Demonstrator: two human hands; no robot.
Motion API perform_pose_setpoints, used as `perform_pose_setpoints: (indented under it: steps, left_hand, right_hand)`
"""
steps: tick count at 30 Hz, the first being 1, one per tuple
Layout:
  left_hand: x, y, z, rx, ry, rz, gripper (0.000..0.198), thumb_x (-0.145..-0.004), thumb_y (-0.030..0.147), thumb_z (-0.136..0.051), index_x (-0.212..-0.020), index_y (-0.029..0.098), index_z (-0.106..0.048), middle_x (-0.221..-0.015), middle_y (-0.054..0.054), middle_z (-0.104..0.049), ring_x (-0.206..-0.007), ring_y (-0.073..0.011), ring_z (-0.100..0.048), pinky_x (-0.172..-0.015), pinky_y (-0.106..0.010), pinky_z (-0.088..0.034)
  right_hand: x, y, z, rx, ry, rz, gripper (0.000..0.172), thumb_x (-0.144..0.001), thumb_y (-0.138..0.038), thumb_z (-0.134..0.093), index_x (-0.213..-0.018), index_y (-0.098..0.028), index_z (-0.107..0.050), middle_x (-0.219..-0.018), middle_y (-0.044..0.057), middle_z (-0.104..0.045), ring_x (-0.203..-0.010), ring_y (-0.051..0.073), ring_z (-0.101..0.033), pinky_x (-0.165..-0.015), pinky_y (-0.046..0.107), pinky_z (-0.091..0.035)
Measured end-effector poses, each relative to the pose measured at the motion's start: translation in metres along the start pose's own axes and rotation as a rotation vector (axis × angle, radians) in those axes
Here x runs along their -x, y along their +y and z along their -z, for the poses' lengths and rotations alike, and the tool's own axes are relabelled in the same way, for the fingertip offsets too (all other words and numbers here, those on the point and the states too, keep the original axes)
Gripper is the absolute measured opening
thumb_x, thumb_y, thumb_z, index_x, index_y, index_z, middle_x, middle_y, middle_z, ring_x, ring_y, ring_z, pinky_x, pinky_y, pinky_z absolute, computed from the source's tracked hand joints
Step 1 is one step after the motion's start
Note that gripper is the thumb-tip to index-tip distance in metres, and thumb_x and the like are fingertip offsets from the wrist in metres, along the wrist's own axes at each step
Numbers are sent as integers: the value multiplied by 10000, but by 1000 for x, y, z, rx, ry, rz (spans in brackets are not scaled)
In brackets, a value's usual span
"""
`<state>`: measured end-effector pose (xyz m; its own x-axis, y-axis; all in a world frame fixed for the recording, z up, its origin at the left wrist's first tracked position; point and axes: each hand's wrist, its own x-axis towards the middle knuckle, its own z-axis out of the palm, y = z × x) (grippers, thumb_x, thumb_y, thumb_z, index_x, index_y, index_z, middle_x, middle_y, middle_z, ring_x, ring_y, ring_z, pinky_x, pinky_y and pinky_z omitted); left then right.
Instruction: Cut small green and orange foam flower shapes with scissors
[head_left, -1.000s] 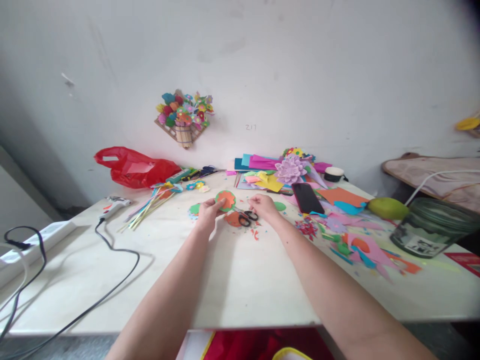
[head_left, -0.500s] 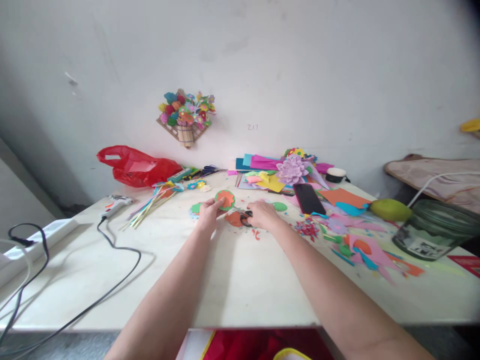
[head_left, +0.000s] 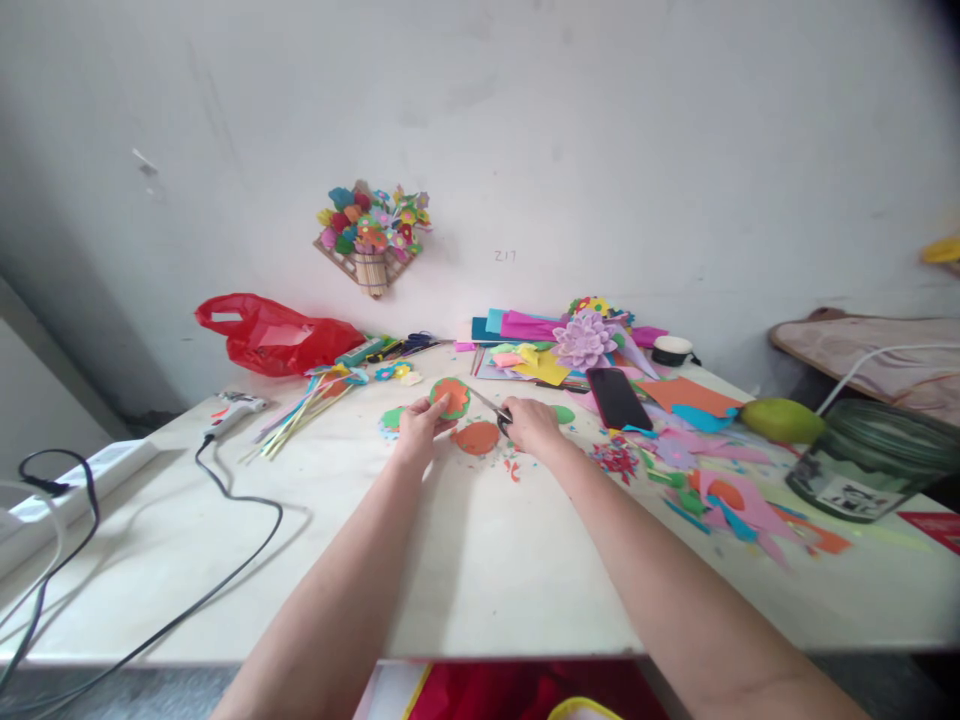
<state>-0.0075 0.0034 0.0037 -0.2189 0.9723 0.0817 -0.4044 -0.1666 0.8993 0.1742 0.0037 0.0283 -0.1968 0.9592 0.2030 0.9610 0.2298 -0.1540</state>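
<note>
Between the thumb and fingers of my left hand [head_left: 421, 425] is a round green foam piece with an orange flower shape [head_left: 451, 398] on it. My right hand [head_left: 529, 426] grips black-handled scissors [head_left: 491, 405], their blades pointing left toward the edge of the foam piece. Whether the blade tips touch it I cannot tell. Below, an orange foam disc [head_left: 477, 437] lies on the table among tiny scraps. One green piece [head_left: 393, 417] shows left of my left hand, and a green oval [head_left: 562, 413] lies just beyond my right hand.
A phone [head_left: 618, 398], a heap of foam scraps [head_left: 731, 505] and a glass jar [head_left: 862, 460] stand to the right. On the left are a glue gun [head_left: 234, 410] with its cord, a power strip [head_left: 82, 490], thin sticks [head_left: 300, 415] and a red bag [head_left: 277, 335].
My right hand has lifted the scissors up from over the orange disc, and the blades now point at the held foam piece. My left hand has hardly moved.
</note>
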Motion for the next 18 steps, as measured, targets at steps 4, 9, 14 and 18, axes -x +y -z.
perform_pose_setpoints:
  steps: [4,9,14,18]
  left_hand:
    - [0,1,0,23,27,-7,316,-486,310,-834,-683,130,-664,-693,-74,-709,-614,-173,-660,-580,-268,-532]
    - [0,1,0,82,36,-11,302,-494,277,-829,-700,128,-666,-692,-68,-710,-624,-171,-662,-606,-273,-535]
    - [-2,1,-1,156,4,-16,277,-525,232,-826,-715,129,-652,-695,-45,-700,-621,-150,-656,-607,-262,-539]
    - [-1,2,-2,156,-9,0,283,-551,230,-818,-758,129,-655,-697,-33,-693,-602,-137,-648,-576,-250,-538]
  right_hand:
    - [-5,0,-5,-377,24,-94,192,-775,-233,-588,-946,-200,-670,-838,75,-708,-788,224,-665,-620,277,-458]
    - [-4,-4,-5,-1083,-171,-153,189,-752,-167,-611,-939,-166,-583,-582,-20,-603,-423,107,-535,-380,199,-340]
    - [-3,1,-7,-1274,-261,-7,294,-739,-412,-668,-854,-177,-533,-532,-54,-538,-372,60,-462,-330,166,-244]
    - [-2,3,-10,-1304,-368,94,400,-736,-550,-633,-799,-181,-491,-569,-38,-558,-414,66,-503,-326,158,-264]
